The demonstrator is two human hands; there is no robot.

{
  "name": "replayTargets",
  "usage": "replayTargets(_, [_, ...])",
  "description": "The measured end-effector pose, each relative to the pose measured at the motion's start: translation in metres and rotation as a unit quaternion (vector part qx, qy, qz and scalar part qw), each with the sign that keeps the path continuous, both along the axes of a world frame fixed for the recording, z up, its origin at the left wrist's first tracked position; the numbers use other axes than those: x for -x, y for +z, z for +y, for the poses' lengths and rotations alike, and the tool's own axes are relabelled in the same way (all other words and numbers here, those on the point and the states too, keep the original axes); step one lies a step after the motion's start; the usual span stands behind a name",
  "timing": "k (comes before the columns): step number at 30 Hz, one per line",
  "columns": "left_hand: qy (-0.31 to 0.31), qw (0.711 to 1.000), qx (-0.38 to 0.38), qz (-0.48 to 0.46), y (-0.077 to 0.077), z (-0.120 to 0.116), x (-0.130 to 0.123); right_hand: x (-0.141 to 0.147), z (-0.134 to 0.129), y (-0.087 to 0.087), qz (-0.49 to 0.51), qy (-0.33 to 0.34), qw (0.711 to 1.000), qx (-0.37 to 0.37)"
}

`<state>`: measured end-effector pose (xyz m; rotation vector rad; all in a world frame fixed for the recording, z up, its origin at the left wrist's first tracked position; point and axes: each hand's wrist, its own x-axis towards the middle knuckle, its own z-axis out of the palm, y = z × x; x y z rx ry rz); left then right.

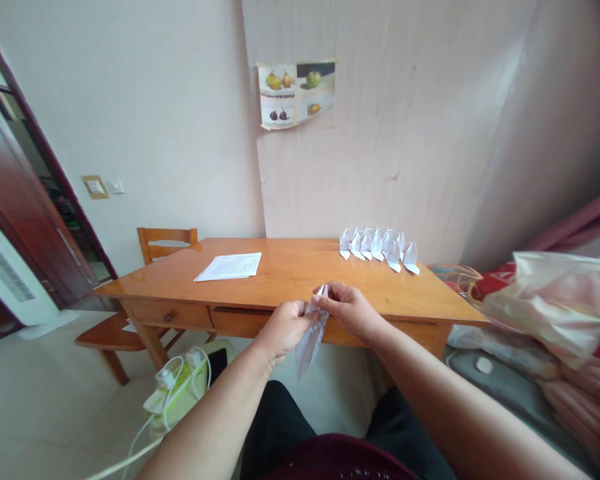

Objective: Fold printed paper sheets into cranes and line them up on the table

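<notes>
A folded piece of printed paper (310, 347) hangs between my hands, above my lap and in front of the table's near edge. My left hand (289, 327) is closed around its middle from the left. At its pointed upper end, my right hand (349, 308) pinches the paper between thumb and fingers. On the table's far right side stand several folded paper figures (377, 245) in a cluster, white with print on them. A stack of printed sheets (230, 267) lies flat on the left part of the table.
The wooden table (290, 267) stands against the wall, with a chair (167, 235) at its left. A green box with white cables (180, 387) sits low at left. Plastic bags (550, 300) and cloth are piled at right. Fruit pictures (297, 95) hang on the wall.
</notes>
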<state>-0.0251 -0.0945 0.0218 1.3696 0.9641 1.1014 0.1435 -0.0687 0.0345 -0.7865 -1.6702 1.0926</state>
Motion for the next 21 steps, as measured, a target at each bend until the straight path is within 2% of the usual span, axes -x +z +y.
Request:
replayTargets(7, [-0.107, 0.986, 0.045, 0.122, 0.016, 0.06, -0.009, -0.032, 0.046, -0.004, -0.01, -0.026, 0.998, 0.064])
replayTargets(14, [-0.111, 0.978, 0.025, 0.177, 0.013, 0.125, -0.023, -0.069, 0.078, -0.023, -0.058, -0.098, 0.991, 0.071])
replayTargets(21, [-0.133, 0.956, 0.008, 0.261, 0.007, 0.165, -0.047, -0.088, 0.105, -0.044, -0.17, -0.186, 0.967, 0.044])
